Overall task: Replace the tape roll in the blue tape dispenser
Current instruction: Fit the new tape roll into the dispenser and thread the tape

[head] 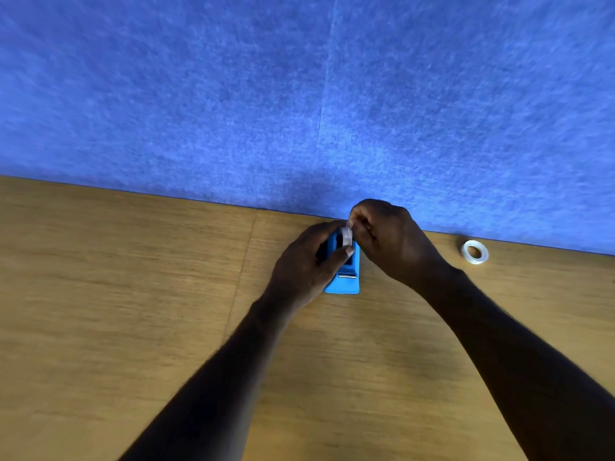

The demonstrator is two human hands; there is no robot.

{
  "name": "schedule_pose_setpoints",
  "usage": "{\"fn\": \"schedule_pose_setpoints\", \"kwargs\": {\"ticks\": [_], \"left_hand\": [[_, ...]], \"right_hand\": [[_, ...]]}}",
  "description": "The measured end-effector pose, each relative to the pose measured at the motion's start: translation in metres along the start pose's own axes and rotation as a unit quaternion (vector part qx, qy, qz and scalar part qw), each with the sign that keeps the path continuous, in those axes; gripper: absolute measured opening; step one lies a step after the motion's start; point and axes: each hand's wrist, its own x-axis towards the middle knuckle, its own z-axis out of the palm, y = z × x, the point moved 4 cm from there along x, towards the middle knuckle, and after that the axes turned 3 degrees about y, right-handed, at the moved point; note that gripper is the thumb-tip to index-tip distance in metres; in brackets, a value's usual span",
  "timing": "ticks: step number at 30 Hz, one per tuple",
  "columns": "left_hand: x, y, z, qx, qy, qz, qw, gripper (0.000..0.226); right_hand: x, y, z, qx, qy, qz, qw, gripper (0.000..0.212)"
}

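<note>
Right hand: fingers curled and pinched on the upper edge of a clear tape roll, at the rear of the dispenser.
Left hand: closed round the left side of the blue tape dispenser, thumb laid across its top; it appears to steady the body on the table.
Roll in hand: stands on edge in or just above the dispenser's dark well; whether it is seated or partly lifted cannot be told, and neither can whether it is the old roll or the new one.
Dispenser: rests on the wooden table, near the blue felt wall; a metal cutter strip shows at the near end.
Well contents: only the held roll is seen; a hub or spindle is hidden by the fingers.
Spare roll: lies flat on the table, well apart to the right, close to the wall.
Risk, judged: the roll may jam or tilt in the well if pulled or pushed askew.
Risk, judged: the loose tape end may stick to fingers or housing.
Risk, judged: the dispenser may slide if the left hand slackens.
</note>
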Motion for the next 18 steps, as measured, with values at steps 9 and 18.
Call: {"fn": "schedule_pose_setpoints", "kwargs": {"ticks": [9,18], "left_hand": [[-0.0001,0.0012,0.0007,0.006,0.008,-0.008,1.000,0.036],[0.0005,-0.0010,0.0016,0.000,0.000,-0.005,1.000,0.041]], "right_hand": [[0.0043,-0.0025,-0.0024,0.004,-0.004,-0.004,1.000,0.010],[0.0031,-0.0036,-0.0022,0.005,0.024,0.011,1.000,0.010]]}}
